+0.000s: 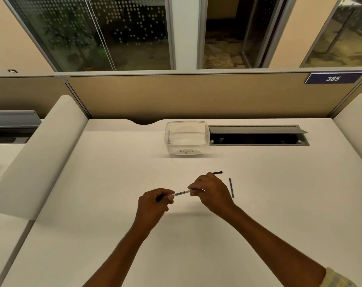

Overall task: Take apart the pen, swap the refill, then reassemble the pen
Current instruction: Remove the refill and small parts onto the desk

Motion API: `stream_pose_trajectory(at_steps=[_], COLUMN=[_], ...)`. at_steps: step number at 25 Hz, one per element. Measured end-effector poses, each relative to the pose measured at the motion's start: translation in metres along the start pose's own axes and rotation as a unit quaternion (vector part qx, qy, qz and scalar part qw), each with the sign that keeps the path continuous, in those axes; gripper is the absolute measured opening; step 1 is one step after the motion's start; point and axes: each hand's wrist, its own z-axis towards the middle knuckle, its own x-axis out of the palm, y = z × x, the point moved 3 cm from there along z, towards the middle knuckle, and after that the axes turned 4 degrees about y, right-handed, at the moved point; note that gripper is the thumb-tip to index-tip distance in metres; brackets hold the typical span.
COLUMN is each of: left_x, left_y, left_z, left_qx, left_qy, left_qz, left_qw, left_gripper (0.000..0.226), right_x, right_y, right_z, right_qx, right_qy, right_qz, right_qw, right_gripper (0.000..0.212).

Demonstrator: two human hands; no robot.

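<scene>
Head cam: pen (pixel 183 192) held level just over the desk (pixel 113 183). Left hand (pixel 155 201) grips its dark end, right hand (pixel 211 193) pinches the other. Blue refill (pixel 231 187) lies nearby, to the right. Risk: hard twist, a small part pops out & rolls off.

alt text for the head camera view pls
The left hand and right hand hold a printed white pen by its ends above a white desk. A thin blue refill and a dark thin piece lie near the right hand; a clear tub stands farther back.
</scene>
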Motion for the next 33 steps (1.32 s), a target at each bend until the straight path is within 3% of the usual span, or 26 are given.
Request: stream_pose_trajectory(at_steps=[5,8,10,14,18,21,24,33], left_x=[0.003,0.009,0.011,0.011,0.012,0.017,0.027,0.031], left_y=[-0.001,-0.001,-0.004,-0.012,-0.02,-0.026,-0.027,-0.028], left_z=[-0.008,-0.007,-0.005,0.0,0.003,0.006,0.012,0.019], left_qx=[-0.078,-0.109,-0.104,-0.035,0.073,0.134,0.161,0.173], left_qy=[-0.052,-0.069,-0.087,-0.139,-0.128,-0.114,-0.077,-0.067], left_qz=[-0.327,-0.409,-0.415,-0.314,-0.097,0.095,0.215,0.257], left_qw=[0.94,0.904,0.9,0.939,0.984,0.98,0.96,0.948], left_gripper=[0.011,0.015,0.014,0.008,0.006,0.006,0.005,0.007], right_x=[0.006,0.008,0.008,0.005,0.003,0.004,0.005,0.009], right_y=[0.0,0.001,0.0,-0.009,-0.026,-0.033,-0.037,-0.047], right_z=[-0.007,-0.007,-0.007,-0.01,-0.018,-0.026,-0.031,-0.031], right_qx=[0.058,0.076,0.083,0.119,0.164,0.187,0.193,0.194], right_qy=[-0.007,0.001,-0.002,0.006,0.006,0.028,0.041,0.051], right_qz=[0.063,0.099,0.11,0.109,0.108,0.115,0.105,0.098], right_qw=[0.996,0.992,0.99,0.987,0.98,0.975,0.975,0.975], right_gripper=[0.016,0.018,0.021,0.034,0.025,0.012,0.004,0.008])
